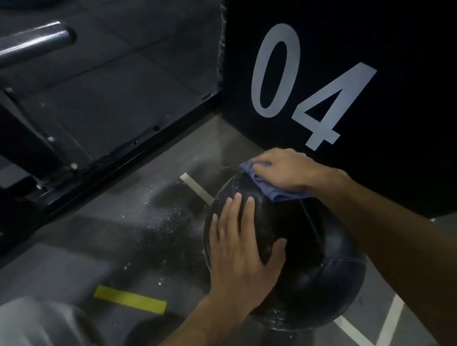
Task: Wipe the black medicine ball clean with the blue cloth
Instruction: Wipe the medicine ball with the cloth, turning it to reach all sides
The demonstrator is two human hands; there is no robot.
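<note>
The black medicine ball [307, 253] rests on the grey floor in front of me, with white specks on its lower side. My left hand [242, 249] lies flat on the ball's near left side, fingers spread, steadying it. My right hand [283, 169] presses the folded blue cloth [265, 186] against the ball's far top. The cloth pokes out from under the palm on the left and bottom edges. The ball's far underside is hidden.
A big black box [363, 84] marked "04" stands right behind the ball. A black metal rack frame [119, 160] and a steel bar [22, 49] are to the left. White dust [168, 219], a yellow tape strip [129, 299] and white lines mark the floor.
</note>
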